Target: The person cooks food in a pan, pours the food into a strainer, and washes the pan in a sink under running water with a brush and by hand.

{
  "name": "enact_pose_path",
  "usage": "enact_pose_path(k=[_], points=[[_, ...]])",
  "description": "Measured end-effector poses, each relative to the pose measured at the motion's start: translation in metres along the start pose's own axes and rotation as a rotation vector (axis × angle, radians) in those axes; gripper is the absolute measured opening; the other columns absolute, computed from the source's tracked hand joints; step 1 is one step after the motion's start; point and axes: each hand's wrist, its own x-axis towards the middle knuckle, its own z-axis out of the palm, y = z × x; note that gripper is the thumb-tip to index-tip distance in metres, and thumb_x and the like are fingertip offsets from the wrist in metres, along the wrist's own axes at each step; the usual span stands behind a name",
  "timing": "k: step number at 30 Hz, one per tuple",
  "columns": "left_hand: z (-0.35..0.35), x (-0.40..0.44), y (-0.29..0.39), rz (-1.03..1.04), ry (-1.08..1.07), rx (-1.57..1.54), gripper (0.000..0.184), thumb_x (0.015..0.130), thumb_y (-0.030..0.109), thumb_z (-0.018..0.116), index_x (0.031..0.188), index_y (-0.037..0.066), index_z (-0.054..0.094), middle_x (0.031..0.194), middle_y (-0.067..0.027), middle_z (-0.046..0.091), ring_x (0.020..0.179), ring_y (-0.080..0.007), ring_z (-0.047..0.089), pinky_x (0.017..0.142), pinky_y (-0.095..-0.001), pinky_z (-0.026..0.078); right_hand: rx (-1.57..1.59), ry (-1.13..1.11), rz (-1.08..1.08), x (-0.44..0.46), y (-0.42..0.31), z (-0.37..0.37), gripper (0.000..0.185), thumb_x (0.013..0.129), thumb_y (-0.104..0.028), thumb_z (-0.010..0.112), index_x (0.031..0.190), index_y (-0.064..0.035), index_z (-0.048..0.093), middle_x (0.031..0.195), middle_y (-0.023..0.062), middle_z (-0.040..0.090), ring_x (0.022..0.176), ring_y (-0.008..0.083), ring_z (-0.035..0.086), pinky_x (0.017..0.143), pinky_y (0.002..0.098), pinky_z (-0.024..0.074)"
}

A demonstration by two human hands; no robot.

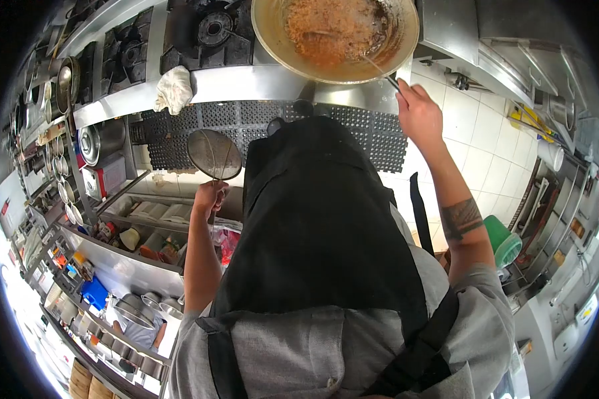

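My left hand (209, 197) is closed around the handle of a round mesh strainer (214, 155), which hangs over the floor mat beside my apron. With my right hand (420, 112) I grip the dark handle of a long-handled cooking utensil (377, 65). Its thin metal shaft reaches over the rim into a large, wide pan (267, 41) on the stove. Reddish-brown, crumbly food (333, 30) with liquid at its right side fills the pan's bottom. The utensil's head lies in the food, so its exact shape is hard to tell.
Gas burners (215, 26) line the stove left of the pan. A crumpled white cloth (174, 90) lies on the stove's front edge. Black perforated mats (180, 136) cover the floor before it. Food containers (160, 241) stand in a counter at left. Another person (138, 331) is at lower left.
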Motion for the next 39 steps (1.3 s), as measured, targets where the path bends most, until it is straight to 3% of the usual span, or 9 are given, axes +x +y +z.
enact_pose_path(k=[11,14,19,21,25,27,30,31,39], points=[[-0.002,-0.01,-0.044,-0.066,0.028,0.05,0.022,0.096,0.025,0.059,0.099,0.005,0.068,0.058,-0.0021,0.052,0.041,-0.0109,0.043,0.038,-0.0286,0.03,-0.072,0.204,-0.03,0.088,0.029,0.02,0.03,0.09,-0.02,0.064,0.118,-0.0123,0.069,0.096,0.0103,0.068,0.082,0.0333,0.068,0.072,0.0432,0.057],[0.0,-0.018,-0.053,-0.153,0.055,0.031,0.022,0.098,0.024,0.057,0.099,0.005,0.068,0.059,-0.0018,0.053,0.043,-0.0107,0.044,0.039,-0.0289,0.031,-0.053,0.2,0.051,0.097,0.038,0.017,0.031,0.09,-0.018,0.064,0.119,-0.0114,0.069,0.097,0.0118,0.068,0.082,0.0345,0.068,0.075,0.043,0.0564],[0.0,-0.013,-0.066,-0.164,0.036,0.049,0.023,0.098,0.023,0.056,0.098,0.004,0.069,0.06,-0.0019,0.053,0.043,-0.0108,0.045,0.039,-0.0288,0.032,0.012,0.064,0.173,0.094,0.037,0.016,0.031,0.09,-0.029,0.064,0.11,-0.0076,0.072,0.091,0.0166,0.071,0.085,0.035,0.068,0.078,0.043,0.0549],[0.001,-0.011,-0.061,-0.15,0.043,0.053,0.023,0.098,0.024,0.057,0.098,0.004,0.069,0.059,-0.0018,0.053,0.042,-0.0107,0.044,0.039,-0.0286,0.032,0.122,-0.19,0.313,0.085,0.026,0.007,0.036,0.09,-0.036,0.063,0.103,-0.0042,0.073,0.082,0.0185,0.071,0.08,0.0335,0.069,0.074,0.0414,0.0543],[0.001,-0.001,-0.05,-0.064,0.033,0.012,0.024,0.097,0.027,0.059,0.095,0.005,0.068,0.057,-0.0017,0.052,0.041,-0.0103,0.043,0.038,-0.0282,0.031,0.243,-0.411,0.446,0.059,0.007,-0.011,0.038,0.09,-0.038,0.062,0.099,-0.0026,0.073,0.07,0.0169,0.067,0.069,0.0296,0.067,0.068,0.0389,0.0524],[0.005,-0.001,-0.034,-0.083,0.031,0.006,0.023,0.097,0.027,0.059,0.095,0.005,0.067,0.057,-0.0018,0.052,0.041,-0.0101,0.043,0.037,-0.028,0.03,0.411,-0.535,0.512,0.046,0.004,-0.013,0.036,0.09,-0.036,0.066,0.093,-0.0008,0.073,0.059,0.0111,0.061,0.053,0.0208,0.06,0.055,0.0349,0.0477],[0.011,-0.003,-0.013,-0.084,0.017,0.01,0.022,0.097,0.027,0.06,0.096,0.005,0.066,0.057,-0.0018,0.052,0.041,-0.0097,0.043,0.037,-0.0276,0.03,0.642,-0.654,0.701,0.038,-0.006,-0.017,0.033,0.089,-0.033,0.07,0.087,-0.0002,0.073,0.056,0.0057,0.057,0.045,0.0128,0.051,0.044,0.0309,0.0398],[0.011,-0.003,-0.009,-0.067,0.002,0.02,0.021,0.097,0.026,0.06,0.097,0.006,0.065,0.058,-0.0019,0.053,0.041,-0.0095,0.043,0.037,-0.0274,0.029,0.707,-0.636,0.719,0.035,-0.007,-0.013,0.03,0.089,-0.029,0.071,0.086,0.0,0.073,0.055,0.0021,0.054,0.04,0.0084,0.045,0.038,0.0281,0.0327],[0.005,0.001,-0.009,-0.107,-0.024,0.016,0.021,0.098,0.025,0.059,0.098,0.006,0.065,0.058,-0.0012,0.053,0.041,-0.0089,0.043,0.037,-0.0269,0.028,0.911,-0.614,0.734,0.023,-0.003,-0.004,0.026,0.091,-0.025,0.069,0.095,0.0006,0.073,0.057,0.0006,0.053,0.038,0.0065,0.042,0.036,0.0252,0.0294]])
